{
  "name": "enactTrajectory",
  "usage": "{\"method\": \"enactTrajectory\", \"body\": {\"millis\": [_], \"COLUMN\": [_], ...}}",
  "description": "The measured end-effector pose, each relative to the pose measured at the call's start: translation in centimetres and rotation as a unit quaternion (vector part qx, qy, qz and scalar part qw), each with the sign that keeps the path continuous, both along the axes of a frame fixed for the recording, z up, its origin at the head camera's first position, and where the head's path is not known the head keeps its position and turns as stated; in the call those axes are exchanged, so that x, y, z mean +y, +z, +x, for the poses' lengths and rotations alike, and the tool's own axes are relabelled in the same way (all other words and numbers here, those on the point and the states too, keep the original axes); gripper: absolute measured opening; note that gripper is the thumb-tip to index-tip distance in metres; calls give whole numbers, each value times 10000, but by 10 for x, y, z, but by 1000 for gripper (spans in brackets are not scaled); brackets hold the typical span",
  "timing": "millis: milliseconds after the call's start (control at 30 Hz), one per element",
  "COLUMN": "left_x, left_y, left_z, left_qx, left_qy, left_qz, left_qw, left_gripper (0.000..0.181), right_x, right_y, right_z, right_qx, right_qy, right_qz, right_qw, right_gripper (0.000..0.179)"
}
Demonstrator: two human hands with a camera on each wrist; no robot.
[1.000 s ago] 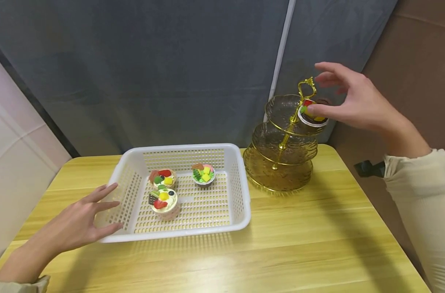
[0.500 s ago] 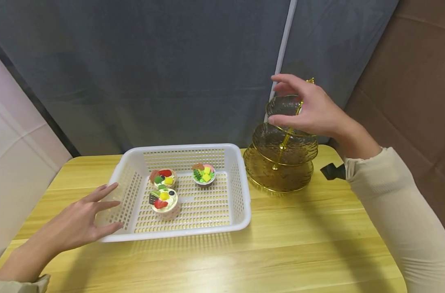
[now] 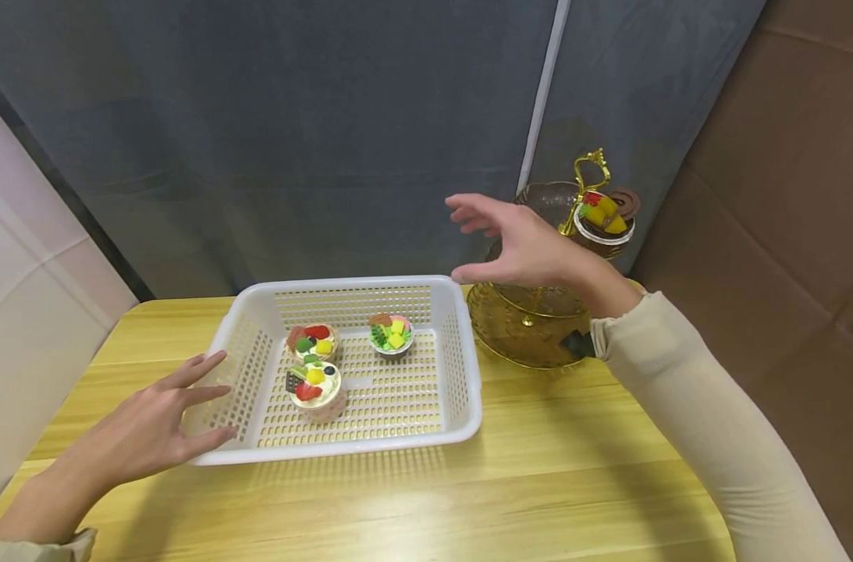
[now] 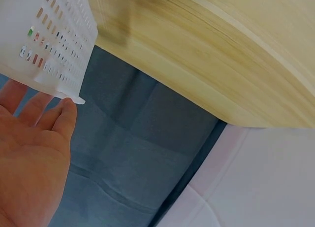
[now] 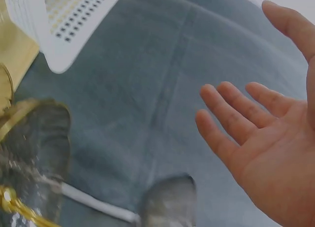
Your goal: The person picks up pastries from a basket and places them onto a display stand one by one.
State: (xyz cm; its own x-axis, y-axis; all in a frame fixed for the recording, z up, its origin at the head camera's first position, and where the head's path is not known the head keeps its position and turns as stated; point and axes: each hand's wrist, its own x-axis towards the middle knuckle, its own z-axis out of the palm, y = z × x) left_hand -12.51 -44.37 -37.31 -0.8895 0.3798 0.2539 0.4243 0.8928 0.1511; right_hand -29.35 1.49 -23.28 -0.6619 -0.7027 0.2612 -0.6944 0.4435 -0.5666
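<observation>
My left hand [image 3: 155, 425] rests at the left side of a white perforated plastic basket [image 3: 356, 447], fingers spread. In the left wrist view its fingertips [image 4: 66, 106] lie at the basket's rim. Inside the basket stand three toy cupcakes: a green-topped one [image 3: 392, 336], a fruit-topped one [image 3: 314, 343] and a cream one [image 3: 315, 388]. My right hand [image 3: 527, 246] hovers with nothing in it, between the basket and a three-tier gold-rimmed stand [image 3: 510, 336], partly hiding the stand. On the stand's top tier sits a chocolate cupcake [image 3: 604, 222] with yellow and red toppings.
The wooden table [image 3: 412, 507] carries the basket and the stand. A dark grey curtain [image 3: 293, 140] hangs behind it, with a brown panel [image 3: 770, 234] on the right and a white one [image 3: 40, 250] on the left. The stand's ornate gold handle [image 3: 591, 164] rises highest.
My right hand has let go of the chocolate cupcake on the top tier and moved left and down toward the basket. The left hand has stayed put.
</observation>
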Motion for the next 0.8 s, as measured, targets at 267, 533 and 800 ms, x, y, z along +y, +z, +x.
{"method": "enactTrajectory", "body": {"millis": [267,533,800], "left_x": [1,1,2], "left_y": [1,0,1], "left_z": [3,5,7], "left_qx": [23,48,46], "left_qy": [-2,-10,36], "left_qz": [5,51,45], "left_qw": [10000,10000,10000], "left_gripper": [56,56,56], "right_x": [-27,-47,-60], "right_y": [-28,-56,-77], "right_z": [-5,-7,-12], "right_qx": [-540,-1185,-1683], "right_qy": [419,798,943], "right_qz": [176,274,139], "right_qw": [9975,9894,9811], "right_gripper": [84,89,88]}}
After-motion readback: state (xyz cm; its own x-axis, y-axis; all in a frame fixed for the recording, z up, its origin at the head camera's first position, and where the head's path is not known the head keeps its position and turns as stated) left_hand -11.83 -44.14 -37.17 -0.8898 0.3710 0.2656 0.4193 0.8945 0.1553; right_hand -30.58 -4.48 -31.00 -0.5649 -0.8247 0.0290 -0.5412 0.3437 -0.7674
